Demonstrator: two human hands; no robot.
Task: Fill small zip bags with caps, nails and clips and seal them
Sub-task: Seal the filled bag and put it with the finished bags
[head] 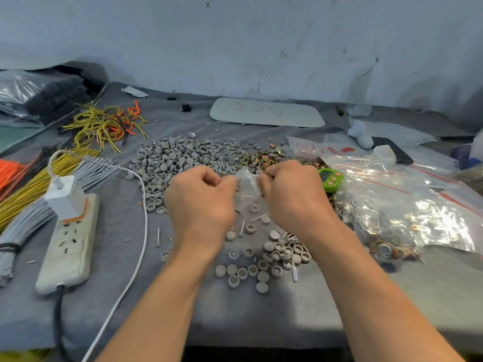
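Overhead, left hand (pixel 201 197): knuckles up, forearm reaching in from the lower left; fingers curled, pinching the left end of the bag's mouth.
Right hand (pixel 292 194): mirrored from the lower right, fingers curled, pinching the opposite end.
Zip bag (pixel 248 189): small and clear, held between the two hands just above the grey cloth (pixel 117 296); its mouth runs left to right, its body hangs toward the person. Contents hard to make out.
Caps (pixel 183 158): a grey heap beyond the hands, with a smaller scatter between the forearms.
Nails (pixel 158 236): a few loose near the left wrist.
Clips (pixel 261 158): a brassy pile behind the right hand.
Surroundings: power strip (pixel 68 246) at left; green timer (pixel 330 178) just beside the right hand; filled bags (pixel 392 205) at right.
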